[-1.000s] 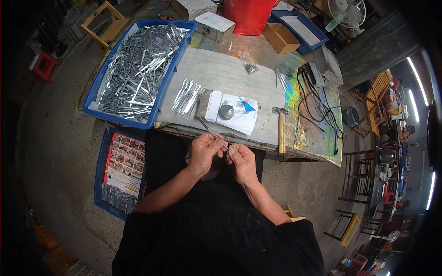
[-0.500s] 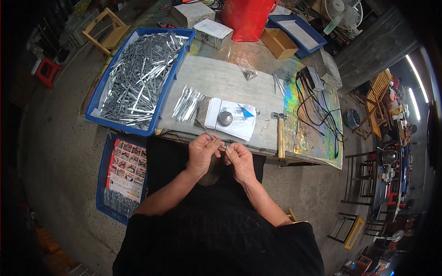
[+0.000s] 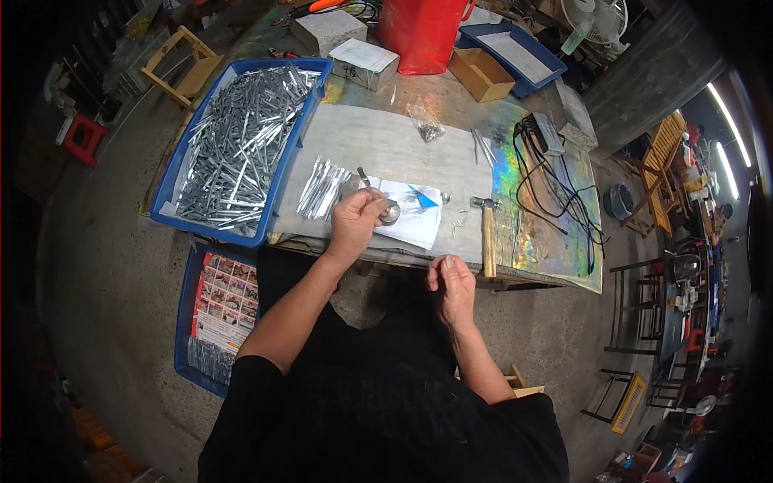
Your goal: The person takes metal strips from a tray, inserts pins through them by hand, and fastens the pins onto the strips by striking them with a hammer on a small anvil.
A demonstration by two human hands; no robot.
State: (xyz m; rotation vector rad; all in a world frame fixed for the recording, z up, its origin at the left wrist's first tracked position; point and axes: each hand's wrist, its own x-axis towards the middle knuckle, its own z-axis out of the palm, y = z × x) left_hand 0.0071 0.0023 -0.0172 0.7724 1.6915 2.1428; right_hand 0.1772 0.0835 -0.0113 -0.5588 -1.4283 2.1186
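My left hand [image 3: 354, 223] is closed around a thin metal strip [image 3: 363, 175], whose dark end sticks up past the fingers. It is over the table, beside a round metal block [image 3: 390, 214] that it partly hides. That block rests on white paper [image 3: 423, 229] with a blue patch [image 3: 423, 198]. My right hand [image 3: 456, 290] is just off the table's front edge, fingers curled and thumb pressed in; whatever they hold, if anything, cannot be made out. Left of the paper lies a row of silvery metal strips [image 3: 320, 190]. A wooden-handled hammer [image 3: 488, 241] lies to the right.
A blue tray [image 3: 274, 189] heaped with metal strips fills the table's left side; a lower blue tray [image 3: 182, 322] stands below. Behind are a red container [image 3: 419, 36], a small wooden box [image 3: 481, 75] and a bag of small parts [image 3: 427, 125]. Black cables [image 3: 539, 189] tangle at right.
My hands have come apart. The left has moved up over the paper with the strip; the right has shifted rightward and slightly down. The grey block by the paper is now hidden behind my left hand.
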